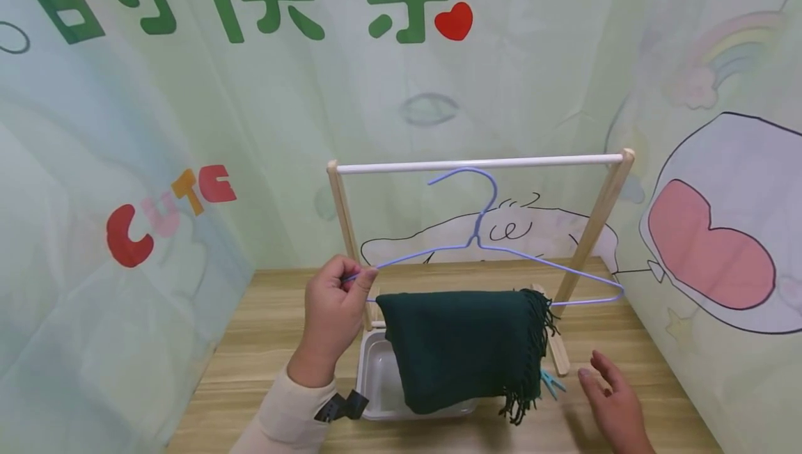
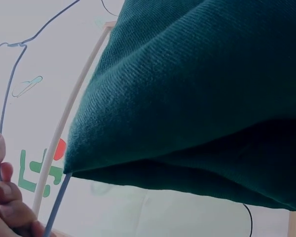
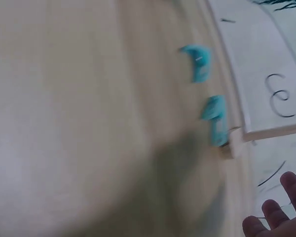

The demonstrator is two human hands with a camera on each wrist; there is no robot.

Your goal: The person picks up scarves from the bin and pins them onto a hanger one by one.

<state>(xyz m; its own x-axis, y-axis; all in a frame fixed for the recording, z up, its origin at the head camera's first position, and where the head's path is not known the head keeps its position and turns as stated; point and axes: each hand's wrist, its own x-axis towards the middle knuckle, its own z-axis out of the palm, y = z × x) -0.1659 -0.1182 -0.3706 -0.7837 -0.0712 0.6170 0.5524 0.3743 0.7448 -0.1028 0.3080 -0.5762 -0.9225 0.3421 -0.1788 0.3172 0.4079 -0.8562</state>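
My left hand [image 1: 332, 315] pinches a blue wire hanger [image 1: 477, 231] by its left end, holding it up with the hook on top. Folded over the hanger's bottom bar is a dark green scarf [image 1: 464, 349], its fringe hanging on the right side. In the left wrist view the scarf [image 2: 177, 98] fills most of the picture, and the left fingers [image 2: 15, 212] curl at the hanger wire. My right hand [image 1: 614, 405] holds nothing, its fingers extended, over the right part of the table. Teal clothespins [image 3: 217, 121] lie near it.
A wooden rack with a white rail [image 1: 401, 166] stands behind the hanger; the hook overlaps the rail in the head view. A white tray [image 1: 362, 388] sits on the wood-grain table [image 1: 250, 342], partly hidden by the scarf. Printed curtains [image 1: 282, 113] enclose the back and sides.
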